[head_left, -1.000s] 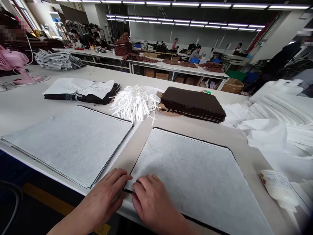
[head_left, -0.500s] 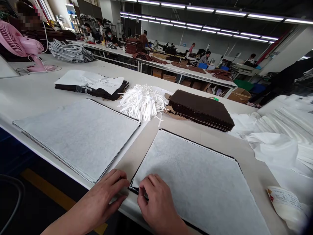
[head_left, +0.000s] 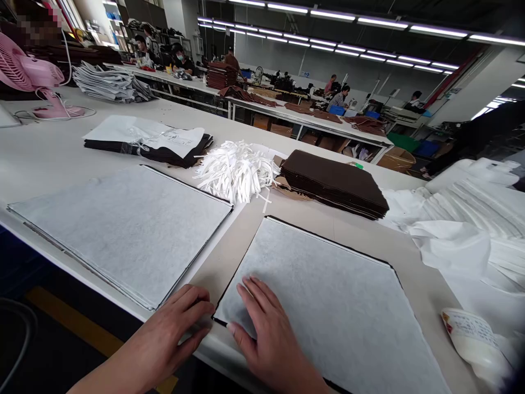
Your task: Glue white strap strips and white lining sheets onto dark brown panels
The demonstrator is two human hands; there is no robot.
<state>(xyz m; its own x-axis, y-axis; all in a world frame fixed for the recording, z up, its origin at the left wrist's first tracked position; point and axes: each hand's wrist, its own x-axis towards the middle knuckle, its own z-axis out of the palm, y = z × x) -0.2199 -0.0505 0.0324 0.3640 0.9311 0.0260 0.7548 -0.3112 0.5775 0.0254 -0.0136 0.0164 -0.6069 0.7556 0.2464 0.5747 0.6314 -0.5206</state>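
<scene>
A white fabric sheet with dark edges (head_left: 328, 295) lies flat on the table in front of me. My right hand (head_left: 268, 323) rests on its near-left part, fingers stretched out and thumb spread toward the near edge. My left hand (head_left: 176, 323) is at the table's front edge, its fingers bent. Its fingertips come up to the sheet's near-left corner, with the thumb apart below them and nothing visible between. To the left lies a second white sheet (head_left: 123, 230), also dark-edged, over what looks like a thin stack.
Beyond the sheets are a heap of white strips (head_left: 238, 172), a dark brown fabric stack (head_left: 334, 180) and a paper-topped dark bundle (head_left: 147, 139). A white bottle (head_left: 471, 339) lies at right beside white cloth (head_left: 451, 241). A pink fan (head_left: 33, 71) stands far left; people work behind.
My right hand has opened from a pinch at the near-left corner and flattened onto the sheet. The corner's dark underside is now covered by white. My left hand has barely moved.
</scene>
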